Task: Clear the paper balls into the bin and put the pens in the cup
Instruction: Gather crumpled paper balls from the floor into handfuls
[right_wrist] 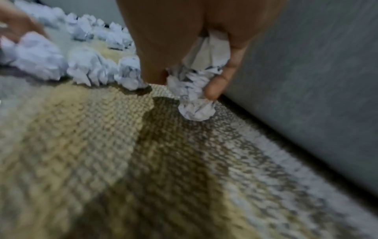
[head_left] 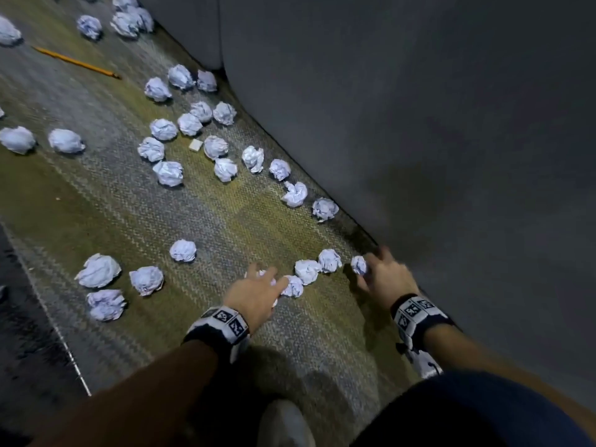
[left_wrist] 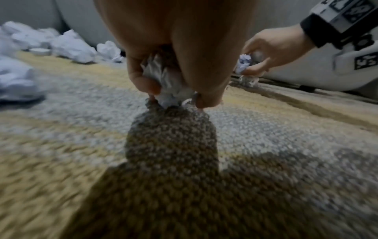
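Note:
Several white crumpled paper balls lie scattered over the woven rug (head_left: pixel 200 217). My left hand (head_left: pixel 258 290) grips one paper ball (left_wrist: pixel 165 82) just above the rug, fingers curled round it. My right hand (head_left: pixel 383 275) pinches another paper ball (right_wrist: pixel 196 90) beside the grey wall; the same ball shows in the head view (head_left: pixel 358 264). More balls (head_left: pixel 308 271) lie between the two hands. A yellow pencil (head_left: pixel 77 62) lies at the far left of the rug. No bin or cup is in view.
A grey upholstered wall (head_left: pixel 419 124) runs along the rug's right edge. A small white eraser-like block (head_left: pixel 195 145) lies among the balls. The rug's left edge meets dark floor (head_left: pixel 25 333). My shoe (head_left: pixel 283 424) stands at the bottom.

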{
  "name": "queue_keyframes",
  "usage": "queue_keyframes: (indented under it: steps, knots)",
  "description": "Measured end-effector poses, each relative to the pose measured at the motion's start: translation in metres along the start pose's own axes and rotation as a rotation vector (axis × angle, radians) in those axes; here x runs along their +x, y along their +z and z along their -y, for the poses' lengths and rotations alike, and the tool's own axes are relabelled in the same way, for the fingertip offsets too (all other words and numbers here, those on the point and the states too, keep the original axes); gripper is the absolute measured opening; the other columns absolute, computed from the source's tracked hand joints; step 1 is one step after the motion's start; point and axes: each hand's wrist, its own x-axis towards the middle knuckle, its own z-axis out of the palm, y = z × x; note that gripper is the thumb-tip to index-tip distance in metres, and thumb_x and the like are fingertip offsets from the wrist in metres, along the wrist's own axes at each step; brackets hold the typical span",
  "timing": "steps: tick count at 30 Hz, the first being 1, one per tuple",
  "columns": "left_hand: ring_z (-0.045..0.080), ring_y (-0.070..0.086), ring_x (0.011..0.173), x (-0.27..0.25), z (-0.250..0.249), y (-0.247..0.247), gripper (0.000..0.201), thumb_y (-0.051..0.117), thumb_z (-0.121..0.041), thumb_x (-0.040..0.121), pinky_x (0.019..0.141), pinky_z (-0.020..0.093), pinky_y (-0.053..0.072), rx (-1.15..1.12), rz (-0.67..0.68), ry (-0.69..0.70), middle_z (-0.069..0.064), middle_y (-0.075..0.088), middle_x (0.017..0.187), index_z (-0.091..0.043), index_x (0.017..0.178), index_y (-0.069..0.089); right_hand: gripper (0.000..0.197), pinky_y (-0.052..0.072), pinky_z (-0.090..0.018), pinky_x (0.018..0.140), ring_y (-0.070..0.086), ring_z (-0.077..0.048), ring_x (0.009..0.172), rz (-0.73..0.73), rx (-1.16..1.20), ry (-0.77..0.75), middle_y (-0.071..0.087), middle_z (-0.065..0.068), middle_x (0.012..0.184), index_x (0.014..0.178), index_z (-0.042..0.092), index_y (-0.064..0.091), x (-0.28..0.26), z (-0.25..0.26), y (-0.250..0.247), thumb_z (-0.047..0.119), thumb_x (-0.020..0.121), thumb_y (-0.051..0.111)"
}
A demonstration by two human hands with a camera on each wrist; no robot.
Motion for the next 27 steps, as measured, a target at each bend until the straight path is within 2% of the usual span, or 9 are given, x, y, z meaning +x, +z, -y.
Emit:
queue_keyframes:
  steps: [2,5,9,12,14,16,19,23,27]
  knots:
    - [0.039,0.035,0.125,-0.013,0.011,-0.007,0.052,0.052,-0.032,0.090,0.085,0.046,0.049,-0.061,0.002,-0.075,0.008,0.032,0.141,-0.023,0.136,0.030,0.028,0.052,-0.041,0.071,0.064,-0.038,0.084,0.020,0.031,0.031,0.056,-0.013,0.110,0.105,0.019,0.057,0.007,0.002,0.001,0.040,0.086,0.056]
    - [0.038,0.043,0.116,-0.036,0.030,-0.036,0.054,0.050,-0.039,0.088,0.086,0.043,0.046,-0.108,-0.020,-0.134,0.010,0.037,0.135,-0.020,0.135,0.030,0.031,0.052,-0.039,0.075,0.065,-0.038,0.092,0.143,0.026,0.010,0.061,-0.015,0.111,0.114,0.022,0.059,0.006,0.006,-0.003,0.037,0.088,0.051]
    - [0.038,0.045,0.111,-0.056,0.045,-0.076,0.050,0.050,-0.038,0.088,0.078,0.045,0.046,-0.139,-0.060,-0.214,0.010,0.038,0.129,-0.020,0.131,0.031,0.028,0.052,-0.043,0.078,0.063,-0.041,0.092,0.203,0.149,0.033,0.051,-0.015,0.116,0.114,0.024,0.061,-0.008,0.009,-0.003,0.030,0.088,0.051]
    - [0.038,0.048,0.107,-0.064,0.061,-0.081,0.046,0.050,-0.037,0.087,0.081,0.045,0.050,-0.152,-0.093,-0.276,0.009,0.039,0.128,-0.022,0.128,0.035,0.024,0.053,-0.043,0.078,0.062,-0.039,0.092,0.131,0.276,0.085,0.052,-0.012,0.113,0.109,0.022,0.064,-0.011,0.008,-0.008,0.030,0.087,0.056]
    - [0.036,0.052,0.106,-0.065,0.078,-0.071,0.049,0.050,-0.038,0.088,0.084,0.044,0.050,-0.167,-0.108,-0.304,0.008,0.041,0.130,-0.024,0.132,0.035,0.029,0.052,-0.044,0.080,0.062,-0.039,0.092,0.048,0.316,0.066,0.050,-0.011,0.117,0.116,0.025,0.062,-0.006,0.018,-0.011,0.031,0.087,0.057]
    - [0.036,0.054,0.103,-0.063,0.097,-0.059,0.053,0.051,-0.040,0.088,0.085,0.044,0.050,-0.190,-0.119,-0.330,0.008,0.043,0.129,-0.028,0.136,0.035,0.032,0.051,-0.045,0.081,0.062,-0.038,0.093,0.008,0.278,0.006,0.044,-0.010,0.125,0.120,0.027,0.059,0.006,0.035,-0.012,0.033,0.088,0.057]
    - [0.038,0.056,0.098,-0.065,0.123,-0.044,0.046,0.054,-0.041,0.084,0.084,0.045,0.051,-0.218,-0.143,-0.337,0.008,0.045,0.123,-0.031,0.128,0.044,0.028,0.051,-0.044,0.084,0.063,-0.034,0.091,-0.036,0.207,-0.039,0.040,-0.009,0.129,0.116,0.027,0.058,0.021,0.061,-0.017,0.034,0.088,0.058]
    - [0.037,0.055,0.091,-0.079,0.150,-0.041,0.038,0.054,-0.040,0.082,0.081,0.045,0.051,-0.210,-0.210,-0.339,0.008,0.046,0.118,-0.028,0.118,0.050,0.029,0.052,-0.041,0.087,0.063,-0.032,0.093,-0.042,0.222,-0.090,0.035,-0.011,0.136,0.117,0.025,0.060,0.041,0.089,-0.030,0.026,0.088,0.060]
    - [0.034,0.053,0.095,-0.088,0.159,-0.048,0.040,0.054,-0.042,0.084,0.078,0.042,0.050,-0.194,-0.227,-0.345,0.006,0.044,0.120,-0.028,0.121,0.047,0.021,0.055,-0.043,0.087,0.066,-0.038,0.092,0.009,0.187,-0.110,0.026,-0.014,0.150,0.110,0.022,0.063,0.063,0.120,-0.031,0.018,0.089,0.056]
